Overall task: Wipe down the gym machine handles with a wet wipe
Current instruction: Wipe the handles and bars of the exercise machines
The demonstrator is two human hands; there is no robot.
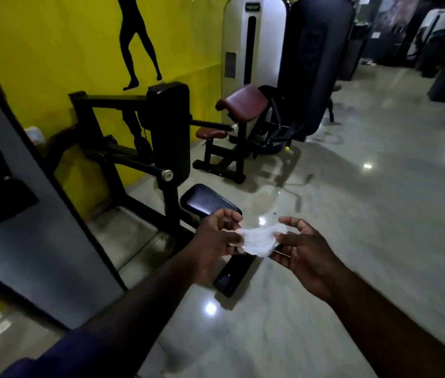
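Both hands are held out near the viewer, over the glossy pale floor (338,186), with a white wet wipe (259,240) stretched between them. The left hand (216,237) has its fingers (229,216) curled inward and pinches the crumpled left end of the wet wipe against the thumb. The right hand (307,252) grips the right end between its thumb and the tips of its bent fingers (291,221), palm turned toward the left hand. The wet wipe hangs in the air in a bunched, slightly sagging strip, clear of the floor and touching no machine. A dark blue sleeve (52,358) covers the left upper arm at the near left edge. Just beyond the left hand stands a black gym machine (168,126) with an upright black pad, a black seat (205,200) close behind the left hand's fingertips, and a chrome-capped handle bar (167,175) jutting out at its left side, apart from the wet wipe. Farther away sits a second machine with maroon pads (239,100), backed by a tall white weight-stack cover (254,42) and a dark cover (316,64) to its right. A yellow wall (52,50) with a black silhouette figure (137,42) runs along the far left.
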